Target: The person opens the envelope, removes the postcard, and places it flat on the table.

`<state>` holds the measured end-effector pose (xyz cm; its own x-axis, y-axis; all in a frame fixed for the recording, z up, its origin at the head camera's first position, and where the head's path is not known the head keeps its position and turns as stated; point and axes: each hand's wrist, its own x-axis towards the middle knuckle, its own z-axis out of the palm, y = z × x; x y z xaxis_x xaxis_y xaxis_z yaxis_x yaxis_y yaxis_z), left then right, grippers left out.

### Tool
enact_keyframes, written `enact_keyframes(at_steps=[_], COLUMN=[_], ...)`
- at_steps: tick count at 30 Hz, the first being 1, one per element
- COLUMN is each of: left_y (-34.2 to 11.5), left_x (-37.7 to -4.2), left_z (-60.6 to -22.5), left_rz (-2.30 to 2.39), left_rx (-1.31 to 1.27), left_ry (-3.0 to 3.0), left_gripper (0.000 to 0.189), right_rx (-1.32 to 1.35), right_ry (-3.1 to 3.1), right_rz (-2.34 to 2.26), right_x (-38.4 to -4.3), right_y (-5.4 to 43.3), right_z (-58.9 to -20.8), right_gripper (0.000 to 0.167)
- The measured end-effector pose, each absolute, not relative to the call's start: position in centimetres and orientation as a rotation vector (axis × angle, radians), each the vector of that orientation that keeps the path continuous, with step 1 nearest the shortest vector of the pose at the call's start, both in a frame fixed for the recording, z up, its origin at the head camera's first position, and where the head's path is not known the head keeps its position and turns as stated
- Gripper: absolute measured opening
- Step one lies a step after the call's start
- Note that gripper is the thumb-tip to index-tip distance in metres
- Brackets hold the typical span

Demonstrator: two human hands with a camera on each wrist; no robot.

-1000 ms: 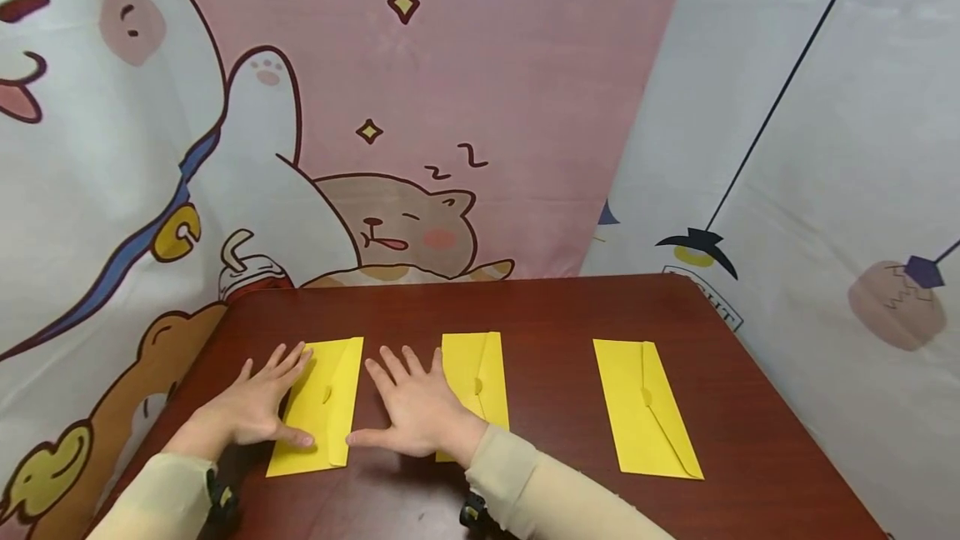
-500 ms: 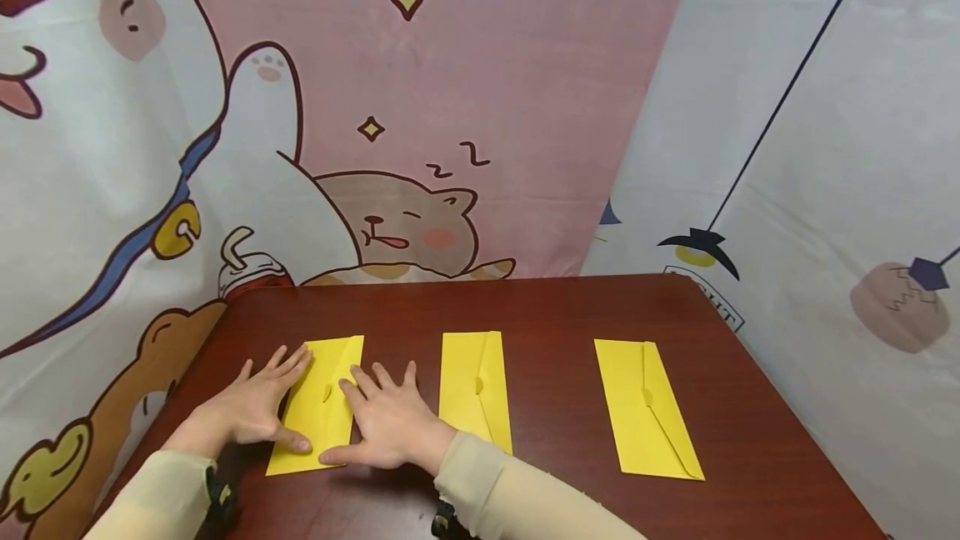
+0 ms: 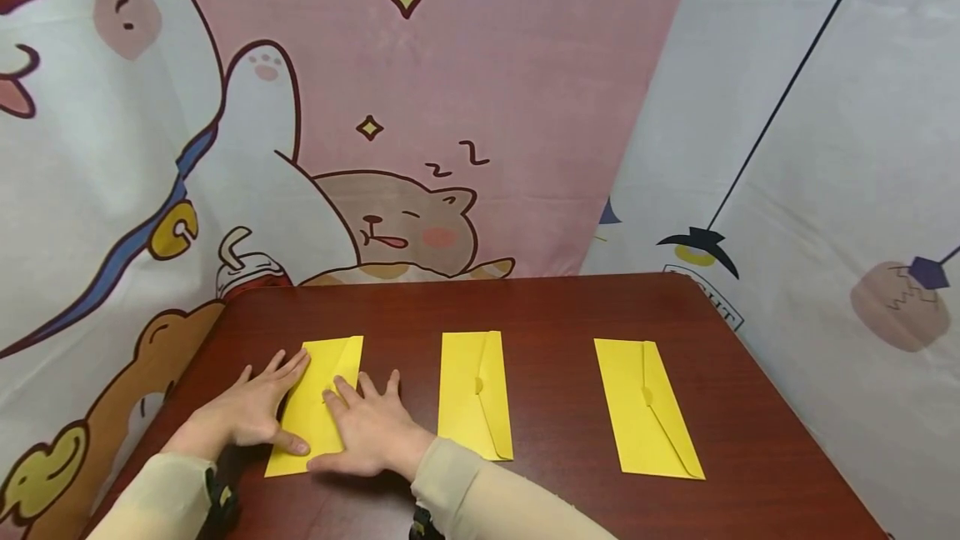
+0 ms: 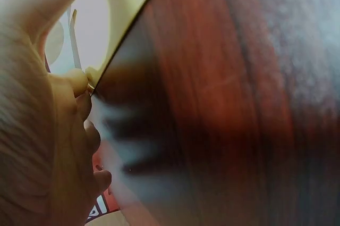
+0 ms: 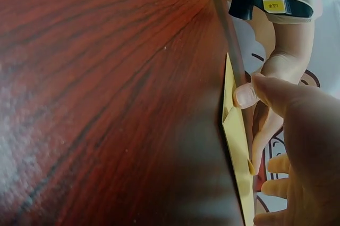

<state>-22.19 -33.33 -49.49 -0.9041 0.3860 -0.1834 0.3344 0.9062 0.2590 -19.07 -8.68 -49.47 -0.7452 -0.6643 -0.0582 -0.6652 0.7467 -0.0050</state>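
A yellow envelope [image 3: 330,361] lies at the left of the table, its flap side up. Over its left edge my left hand [image 3: 253,407] is spread, with the thumb on the paper near the lower end. My right hand [image 3: 372,432] reaches across the envelope's right edge, fingers extended, index fingertip near the flap's tab. In the left wrist view the fingers [image 4: 91,135] stretch along the envelope's edge. The right wrist view shows the right hand [image 5: 313,135] close over the same envelope [image 5: 239,146], with the left thumb on it.
A second yellow envelope [image 3: 472,407] lies in the middle of the dark red wooden table [image 3: 558,407], and a third envelope [image 3: 648,411] lies to the right, slightly slanted. A printed cloth backdrop [image 3: 510,107] stands behind the table.
My right hand has moved left and slightly down, from the gap beside the left envelope onto its right edge, uncovering the middle envelope. The left hand has stayed nearly in place.
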Motion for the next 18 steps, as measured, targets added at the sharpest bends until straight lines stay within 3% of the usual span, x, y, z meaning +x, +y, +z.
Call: enact_keyframes(at_steps=[18], left_y=[-33.57], left_x=[-22.30], left_z=[-49.61], left_rz=[0.393], left_rx=[0.533], left_ry=[2.810], left_gripper=[0.147], right_rx=[-1.107], right_ry=[2.872], right_rz=[-0.002], right_x=[-18.80], right_y=[-9.00], right_z=[-50.13], right_gripper=[0.086])
